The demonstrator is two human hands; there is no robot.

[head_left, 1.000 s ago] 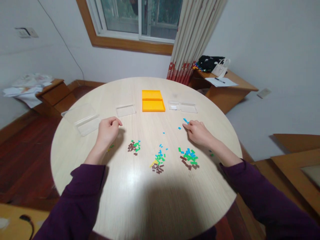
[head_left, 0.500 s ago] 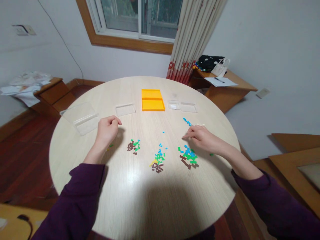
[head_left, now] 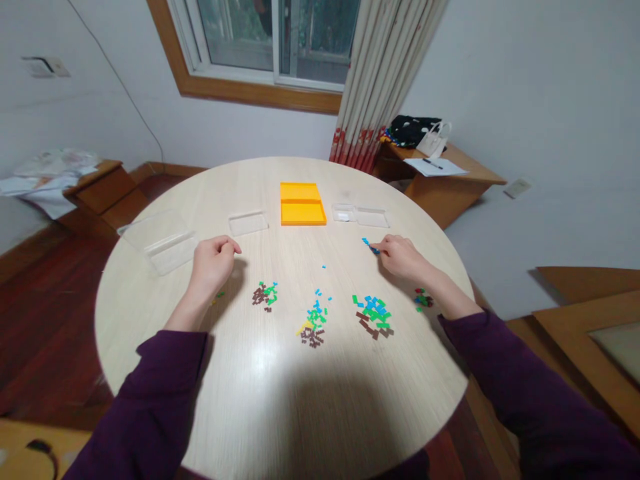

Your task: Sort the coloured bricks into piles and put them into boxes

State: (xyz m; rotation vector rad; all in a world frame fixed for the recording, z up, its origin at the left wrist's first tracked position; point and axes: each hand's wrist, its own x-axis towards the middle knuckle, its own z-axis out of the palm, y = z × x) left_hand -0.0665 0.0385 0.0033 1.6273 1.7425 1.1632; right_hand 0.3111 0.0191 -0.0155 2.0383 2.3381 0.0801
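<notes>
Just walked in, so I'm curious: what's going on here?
A person's right hand points at a row of small blue pieces on a round table; contact is unclear. The left hand is curled near a clear box, its palm hidden. Mixed colored piles lie nearer the person; an open yellow case lies farther back.

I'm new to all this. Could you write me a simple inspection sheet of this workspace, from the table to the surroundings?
Surface: round, pale wood-grain table.
Job's things: small coloured pieces in a left heap, middle heap and right heap; blue pieces farther back; open orange case; clear plastic boxes.
Clutter: papers at far left; white bag on corner desk.
Hands: left hand loosely curled, contents not visible; right hand at the blue pieces.
Cables: thin wall cable, left; dark cable, lower left.
Surroundings: window, curtain, pale walls.
</notes>
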